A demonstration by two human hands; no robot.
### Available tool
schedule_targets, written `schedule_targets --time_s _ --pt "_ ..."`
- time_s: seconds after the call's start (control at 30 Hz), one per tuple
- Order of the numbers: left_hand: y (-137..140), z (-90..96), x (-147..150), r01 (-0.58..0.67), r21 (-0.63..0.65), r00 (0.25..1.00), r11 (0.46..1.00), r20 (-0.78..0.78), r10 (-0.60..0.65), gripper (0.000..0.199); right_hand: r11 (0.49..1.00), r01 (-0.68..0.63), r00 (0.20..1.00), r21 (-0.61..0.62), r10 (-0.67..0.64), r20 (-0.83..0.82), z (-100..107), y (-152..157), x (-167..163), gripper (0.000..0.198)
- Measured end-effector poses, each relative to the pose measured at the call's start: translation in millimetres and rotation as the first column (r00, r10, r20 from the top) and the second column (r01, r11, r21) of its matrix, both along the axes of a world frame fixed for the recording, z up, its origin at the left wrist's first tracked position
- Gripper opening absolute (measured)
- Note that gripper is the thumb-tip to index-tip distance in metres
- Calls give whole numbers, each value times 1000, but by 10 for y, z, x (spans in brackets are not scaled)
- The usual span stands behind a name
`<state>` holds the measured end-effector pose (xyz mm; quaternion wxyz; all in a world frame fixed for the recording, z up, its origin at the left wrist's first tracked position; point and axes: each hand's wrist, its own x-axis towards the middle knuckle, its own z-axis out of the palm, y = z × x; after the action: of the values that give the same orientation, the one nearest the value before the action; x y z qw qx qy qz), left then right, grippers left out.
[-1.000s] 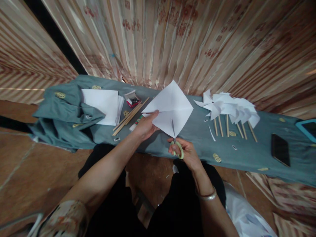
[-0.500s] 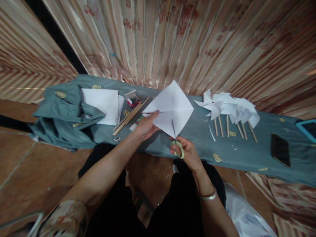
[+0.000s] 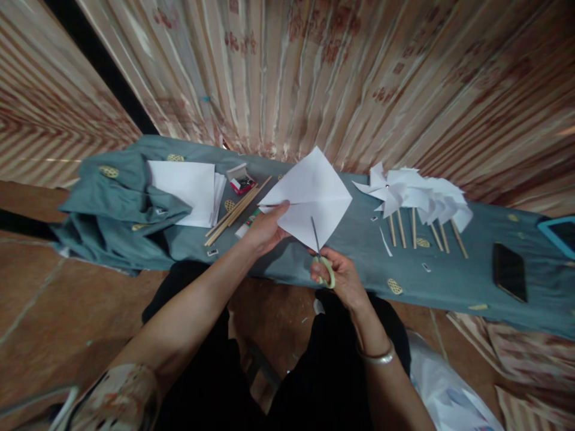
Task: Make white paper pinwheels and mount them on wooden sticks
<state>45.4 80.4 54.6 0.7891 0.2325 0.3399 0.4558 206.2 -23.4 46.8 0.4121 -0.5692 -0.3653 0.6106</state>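
Observation:
My left hand (image 3: 268, 230) grips a white sheet of paper (image 3: 320, 185) by its left side, thumb on top and fingers beneath. The sheet is turned cornerwise, with a slit running in from its left corner and creases across it. In my right hand (image 3: 339, 272) is a pair of scissors (image 3: 324, 269) with pale green handles. One blade lies over the paper near its lower corner, pointing up toward the middle; the other blade is hidden under the sheet.
To the left lie a paper stack (image 3: 184, 188), wooden sticks (image 3: 238, 211) and a small red-and-white box (image 3: 241, 181) of dark bits. Several paper pinwheels (image 3: 408, 191) on sticks, a paper strip (image 3: 385, 240), a phone (image 3: 509, 272) and a blue-edged device (image 3: 559, 233) are on the right of the cloth-covered table (image 3: 359, 263).
Hardly anything differs. The scissors and my right hand have shifted by a tiny amount at the paper's lower corner; my left hand keeps its hold.

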Motion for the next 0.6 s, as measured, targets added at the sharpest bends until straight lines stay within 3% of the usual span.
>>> schedule_targets --time_s 0.37,0.6 --pt "-35 101 21 -25 -40 999 999 -28 24 14 999 -10 1000 31 9 14 -31 -9 10 60" --pt "-36 63 24 -22 -37 1000 999 -10 22 9 996 -53 998 67 50 36 -10 -19 10 58"
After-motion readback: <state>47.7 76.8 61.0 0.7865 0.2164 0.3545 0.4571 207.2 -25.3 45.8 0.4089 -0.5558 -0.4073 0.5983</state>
